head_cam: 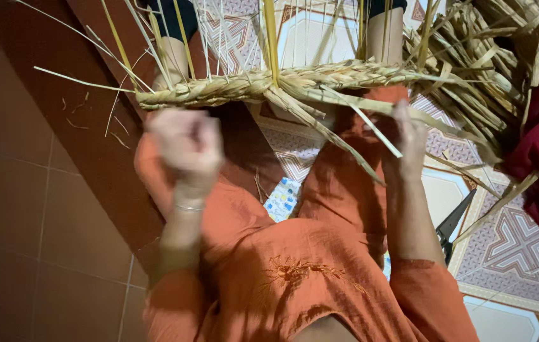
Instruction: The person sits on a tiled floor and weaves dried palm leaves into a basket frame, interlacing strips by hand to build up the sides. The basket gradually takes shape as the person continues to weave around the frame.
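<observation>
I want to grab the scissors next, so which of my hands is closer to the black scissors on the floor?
Right. Your right hand is above and slightly left of the black scissors, gripping straw strands. Your left hand, a blurred fist, is far across the frame, beyond your legs.

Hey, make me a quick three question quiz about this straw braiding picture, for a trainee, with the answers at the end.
1. True or false: the straw braid stretches sideways across the person's legs.
2. Which hand grips the loose straw strips coming off the braid?
A. the left hand
B. the right hand
C. neither
3. What dark tool lies on the patterned floor beside the person's right arm?

Key:
1. True.
2. B. The right hand pinches the strips; the left hand is a blurred closed fist below the braid, and what it holds cannot be made out.
3. Scissors.
</observation>
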